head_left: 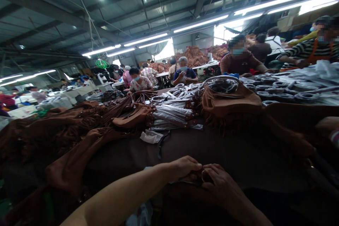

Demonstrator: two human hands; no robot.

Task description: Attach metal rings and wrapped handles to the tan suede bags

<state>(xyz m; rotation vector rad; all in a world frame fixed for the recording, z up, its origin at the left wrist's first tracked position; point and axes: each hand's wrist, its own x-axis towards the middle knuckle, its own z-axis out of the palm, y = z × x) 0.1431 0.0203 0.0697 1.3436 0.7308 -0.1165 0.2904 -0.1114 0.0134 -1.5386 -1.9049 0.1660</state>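
Note:
Near the table's front edge, my left hand (184, 167) is closed in a pinch, its fingertips meeting those of my right hand. What it grips is too dark and small to make out. My right hand (218, 178) is closed too, thumb and fingers curled around a small metal ring (203, 176). Some dark brown material (192, 177) shows between and below the hands, mostly hidden by them. Under and beyond both hands spreads the dark brown table surface (185, 150).
Brown fringed suede bags (132, 116) pile up at left; another fringed bag (230, 100) stands ahead. White-wrapped straps (172, 114) lie between them. A small white packet (150, 136) is nearer. Coiled wrapped straps (280, 91) fill the right side. Another person's hand (328, 124) reaches in there.

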